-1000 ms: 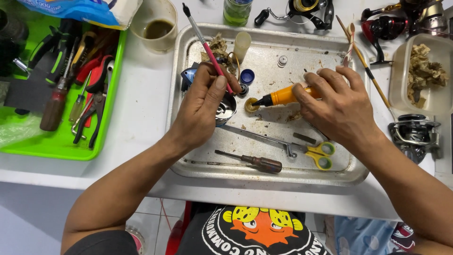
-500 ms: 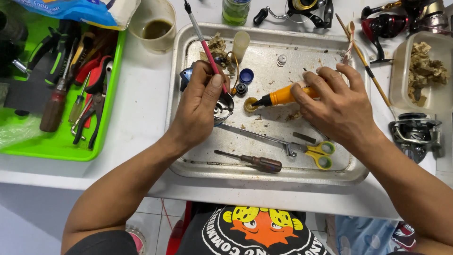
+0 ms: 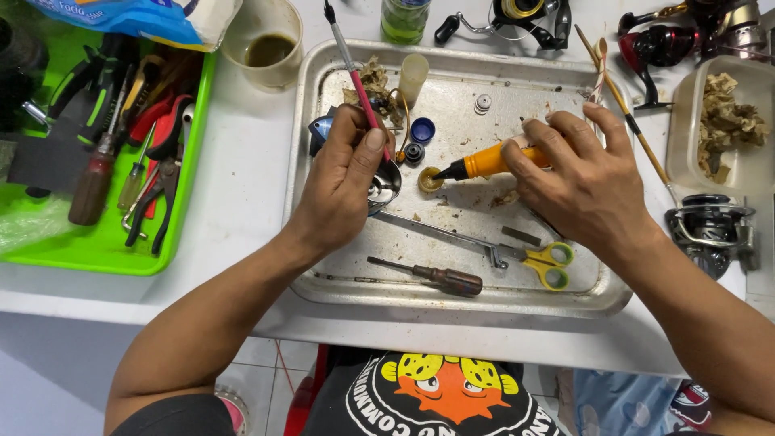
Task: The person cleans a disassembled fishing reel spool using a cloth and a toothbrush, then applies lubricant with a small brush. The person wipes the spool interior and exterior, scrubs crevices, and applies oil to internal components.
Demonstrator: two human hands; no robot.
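Note:
My left hand [image 3: 343,182] grips a thin brush with a pink and grey handle [image 3: 353,69] and a round metal reel part [image 3: 386,182] over the left side of a steel tray [image 3: 565,299]. My right hand [image 3: 585,182] holds an orange bottle with a black nozzle [image 3: 484,164]. Its tip touches a small brass ring [image 3: 429,180] lying on the tray. A blue cap [image 3: 421,129] and a small black part [image 3: 414,153] lie just above the ring.
In the tray lie a brown-handled screwdriver [image 3: 440,278], yellow scissors [image 3: 549,262], a metal rod [image 3: 440,234] and dirty paper scraps [image 3: 375,81]. A green tray of hand tools [image 3: 105,169] sits left. A cup [image 3: 264,40], fishing reels [image 3: 710,234] and a plastic tub [image 3: 726,129] surround it.
My left hand has shifted slightly up and right with the brush and metal part. The right hand has kept the orange bottle at the brass ring.

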